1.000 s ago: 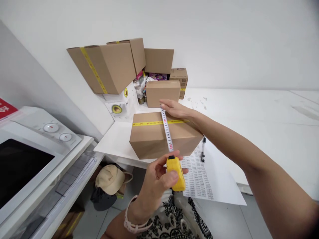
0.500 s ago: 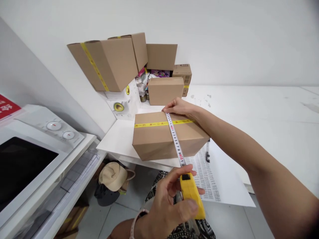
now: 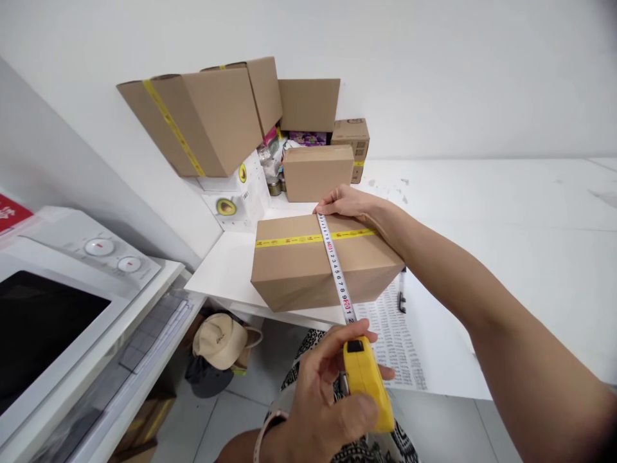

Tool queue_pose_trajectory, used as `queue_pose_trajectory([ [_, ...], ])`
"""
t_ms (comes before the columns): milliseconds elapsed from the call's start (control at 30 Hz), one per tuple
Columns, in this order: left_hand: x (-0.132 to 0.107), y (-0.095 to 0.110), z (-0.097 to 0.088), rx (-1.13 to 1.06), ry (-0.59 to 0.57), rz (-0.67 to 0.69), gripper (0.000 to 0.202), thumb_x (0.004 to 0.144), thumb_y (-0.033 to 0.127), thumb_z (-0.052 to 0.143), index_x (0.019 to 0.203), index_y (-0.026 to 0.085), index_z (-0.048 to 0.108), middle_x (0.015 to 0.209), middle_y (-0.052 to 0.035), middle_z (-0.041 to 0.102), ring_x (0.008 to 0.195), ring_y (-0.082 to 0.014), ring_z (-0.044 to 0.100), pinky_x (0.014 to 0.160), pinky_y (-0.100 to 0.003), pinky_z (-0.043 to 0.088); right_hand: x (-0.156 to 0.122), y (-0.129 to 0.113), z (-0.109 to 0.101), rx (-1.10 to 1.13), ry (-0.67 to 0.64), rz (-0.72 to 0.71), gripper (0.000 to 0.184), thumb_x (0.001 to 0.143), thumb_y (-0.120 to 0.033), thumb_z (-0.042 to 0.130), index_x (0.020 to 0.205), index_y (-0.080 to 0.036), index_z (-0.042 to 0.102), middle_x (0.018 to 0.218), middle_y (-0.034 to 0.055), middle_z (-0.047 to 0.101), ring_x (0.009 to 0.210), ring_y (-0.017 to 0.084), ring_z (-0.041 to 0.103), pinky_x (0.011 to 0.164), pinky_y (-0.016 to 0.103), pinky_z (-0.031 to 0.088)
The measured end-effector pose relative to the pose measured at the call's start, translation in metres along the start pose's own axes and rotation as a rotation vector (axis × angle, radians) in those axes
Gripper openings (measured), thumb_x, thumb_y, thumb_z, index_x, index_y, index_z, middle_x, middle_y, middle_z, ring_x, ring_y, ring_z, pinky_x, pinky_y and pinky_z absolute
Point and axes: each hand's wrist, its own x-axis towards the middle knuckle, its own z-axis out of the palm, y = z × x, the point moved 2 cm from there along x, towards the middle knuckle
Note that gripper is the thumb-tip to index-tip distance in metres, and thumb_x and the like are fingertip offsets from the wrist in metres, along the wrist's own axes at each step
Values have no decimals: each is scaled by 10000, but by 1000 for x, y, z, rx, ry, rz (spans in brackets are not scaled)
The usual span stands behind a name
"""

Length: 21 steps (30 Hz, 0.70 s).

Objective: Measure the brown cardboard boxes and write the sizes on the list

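Head camera: two hands [image 3: 321,402] [image 3: 349,200], one tape measure [image 3: 365,379].

The tape measure [image 3: 369,386] is showing a bright yellow case with a black patch [image 3: 355,346], while its blade [image 3: 335,265] is carrying black numbers and a few red ones on white. The nearest box [image 3: 289,260] is showing plain brown, and its sealing strip [image 3: 303,240] is bearing red marks on yellow. The wristband [image 3: 261,437] is looking pale pink, and the clothing [image 3: 405,445] is displaying a black and white pattern. The sheet [image 3: 446,360] is carrying dark rows of print on white. The upper cap [image 3: 219,341] is looking cream, the lower cap [image 3: 207,381] dark grey.
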Motion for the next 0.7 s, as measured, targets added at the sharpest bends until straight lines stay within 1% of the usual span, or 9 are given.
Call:
queue_pose_trajectory([
  [167,0,0,0,11,-1,2,673,655,459,905,1275,287,710,1226,-109,637,932,-300,758,814,-352,628,-2,-3,0,-13,10,21,230,621,-353,928,662,-194,766,644,56,717,550,175,602,589,343,549],
  [267,0,0,0,12,1,11,679,644,468,905,1269,285,712,1220,-108,639,921,-298,760,807,-349,630,-2,-3,0,-31,14,15,226,623,-348,927,653,-194,763,630,50,710,542,166,591,570,326,538],
  [433,0,-2,0,11,20,-18,689,631,453,915,1264,267,716,1229,-116,636,926,-317,757,786,-358,635,-4,-4,0,-49,24,15,180,675,-301,896,664,-179,763,625,40,701,549,151,583,549,287,509],
  [567,0,-2,-1,12,11,-5,679,640,457,910,1264,274,716,1230,-108,633,936,-315,756,799,-365,635,-5,-6,0,-92,26,44,163,701,-281,877,729,-164,766,670,33,714,599,138,603,564,245,508],
  [700,-1,-2,-1,10,-1,5,669,655,465,905,1270,288,712,1240,-103,625,956,-310,751,806,-359,634,-5,-5,0,-122,21,45,146,735,-291,845,767,-167,775,708,35,730,639,149,620,584,245,510],
])
